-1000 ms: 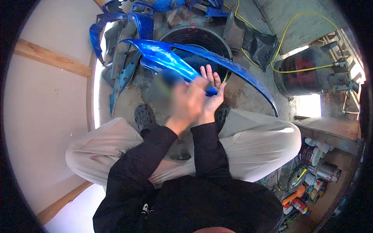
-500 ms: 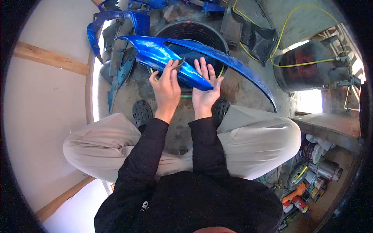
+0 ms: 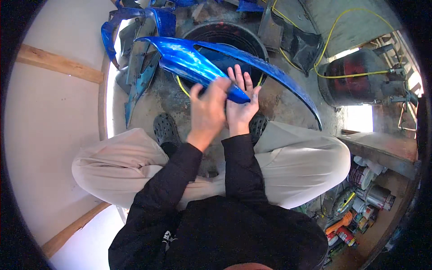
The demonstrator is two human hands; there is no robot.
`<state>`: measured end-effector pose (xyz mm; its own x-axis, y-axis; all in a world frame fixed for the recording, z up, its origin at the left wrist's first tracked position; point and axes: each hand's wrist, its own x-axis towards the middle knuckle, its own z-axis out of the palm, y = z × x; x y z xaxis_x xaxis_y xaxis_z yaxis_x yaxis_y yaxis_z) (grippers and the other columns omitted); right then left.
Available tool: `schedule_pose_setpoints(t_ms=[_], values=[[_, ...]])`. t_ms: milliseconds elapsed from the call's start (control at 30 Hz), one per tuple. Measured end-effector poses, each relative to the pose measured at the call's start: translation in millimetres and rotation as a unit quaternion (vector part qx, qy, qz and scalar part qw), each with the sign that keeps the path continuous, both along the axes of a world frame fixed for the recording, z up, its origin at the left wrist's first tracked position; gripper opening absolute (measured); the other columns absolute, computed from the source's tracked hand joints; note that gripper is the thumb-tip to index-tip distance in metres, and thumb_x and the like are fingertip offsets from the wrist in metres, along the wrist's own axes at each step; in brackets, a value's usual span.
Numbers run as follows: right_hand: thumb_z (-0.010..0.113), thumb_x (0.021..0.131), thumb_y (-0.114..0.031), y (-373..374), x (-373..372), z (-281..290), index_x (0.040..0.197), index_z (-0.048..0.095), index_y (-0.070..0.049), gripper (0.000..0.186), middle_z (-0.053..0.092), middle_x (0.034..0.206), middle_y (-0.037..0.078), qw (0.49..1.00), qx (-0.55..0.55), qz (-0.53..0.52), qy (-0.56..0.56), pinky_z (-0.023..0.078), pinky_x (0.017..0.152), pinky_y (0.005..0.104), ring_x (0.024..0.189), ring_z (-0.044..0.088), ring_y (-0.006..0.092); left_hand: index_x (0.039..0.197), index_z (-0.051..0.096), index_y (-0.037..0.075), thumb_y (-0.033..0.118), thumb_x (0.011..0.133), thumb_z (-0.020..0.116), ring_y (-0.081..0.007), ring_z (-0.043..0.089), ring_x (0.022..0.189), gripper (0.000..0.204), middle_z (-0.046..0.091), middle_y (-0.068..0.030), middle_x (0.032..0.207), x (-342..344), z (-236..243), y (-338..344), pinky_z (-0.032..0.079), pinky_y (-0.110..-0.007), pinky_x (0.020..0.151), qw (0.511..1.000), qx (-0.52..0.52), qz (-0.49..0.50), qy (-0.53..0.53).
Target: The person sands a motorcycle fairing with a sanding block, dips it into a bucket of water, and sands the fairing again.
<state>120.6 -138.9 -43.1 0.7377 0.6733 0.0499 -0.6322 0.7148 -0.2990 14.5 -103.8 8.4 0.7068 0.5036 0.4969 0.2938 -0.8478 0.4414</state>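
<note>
A glossy blue body panel (image 3: 189, 58), with a long curved arm reaching right, lies across a black tub (image 3: 209, 33). My left hand (image 3: 208, 108) has its fingers curled onto the panel's lower part, blurred by motion; what is in them, if anything, is hidden. My right hand (image 3: 239, 108) is palm up under the panel's narrow lower tip, which touches the palm, with fingers stretched out and apart. My feet, in dark clogs (image 3: 165, 128), rest on the floor below the tub.
More blue panels (image 3: 164, 22) lie at upper left, dark plastic pieces (image 3: 297, 49) at upper right. A tank (image 3: 342, 83) with a yellow hose (image 3: 333, 33) stands right. A wooden shelf (image 3: 378, 144) sits above cans and tools (image 3: 369, 198). A pale wall (image 3: 56, 117) bounds the left.
My left hand swung left between the first two frames and has moved back right along the panel since. My right hand stays under the tip; the panel has shifted slightly.
</note>
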Motion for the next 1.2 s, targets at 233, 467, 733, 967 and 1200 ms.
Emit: schedule_pose_setpoints(t_ms=[233, 467, 733, 967, 1200], values=[[0.045, 0.107, -0.051, -3, 6, -8, 0.14, 0.048, -0.003, 0.058, 0.036, 0.159, 0.03, 1.0, 0.021, 0.015, -0.01, 0.02, 0.125, 0.0581, 0.149, 0.033, 0.0465, 0.129, 0.062, 0.001, 0.009, 0.105, 0.045, -0.026, 0.062, 0.123, 0.03, 0.067, -0.0111, 0.134, 13, 8, -40, 0.035, -0.048, 0.109, 0.998, -0.051, -0.021, -0.035], [0.044, 0.106, -0.051, 2, -3, 2, 0.141, 0.048, -0.003, 0.059, 0.035, 0.16, 0.029, 0.999, -0.036, 0.004, -0.024, 0.021, 0.124, 0.0586, 0.149, 0.032, 0.0472, 0.131, 0.061, 0.001, 0.011, 0.103, 0.049, -0.0269, 0.063, 0.121, 0.032, 0.071, -0.0106, 0.125, 10, 0, -23, 0.033, -0.049, 0.113, 0.998, -0.029, 0.023, -0.058], [0.041, 0.108, -0.043, 3, -5, 11, 0.144, 0.044, -0.003, 0.054, 0.032, 0.163, 0.026, 1.0, -0.026, 0.009, -0.002, 0.02, 0.125, 0.0578, 0.152, 0.029, 0.0435, 0.132, 0.061, 0.005, 0.013, 0.106, 0.043, -0.0248, 0.059, 0.13, 0.033, 0.068, -0.0097, 0.132, 5, 0, 12, 0.027, -0.052, 0.115, 0.991, -0.096, 0.074, -0.055], [0.047, 0.106, -0.046, 1, -4, 11, 0.141, 0.046, -0.003, 0.056, 0.034, 0.161, 0.027, 0.999, -0.051, -0.006, -0.007, 0.02, 0.125, 0.0588, 0.151, 0.03, 0.0447, 0.132, 0.06, 0.001, 0.011, 0.106, 0.044, -0.029, 0.06, 0.125, 0.032, 0.067, -0.013, 0.134, -5, 10, 48, 0.036, -0.051, 0.11, 0.986, -0.08, 0.135, -0.057], [0.047, 0.106, -0.048, 2, -3, 9, 0.14, 0.045, -0.003, 0.056, 0.035, 0.159, 0.03, 0.999, -0.05, -0.019, -0.003, 0.022, 0.124, 0.0608, 0.149, 0.032, 0.0472, 0.129, 0.062, 0.002, 0.01, 0.102, 0.051, -0.0275, 0.061, 0.126, 0.03, 0.068, -0.0103, 0.131, -3, -4, 1, 0.032, -0.05, 0.113, 0.992, -0.095, 0.062, -0.05]])
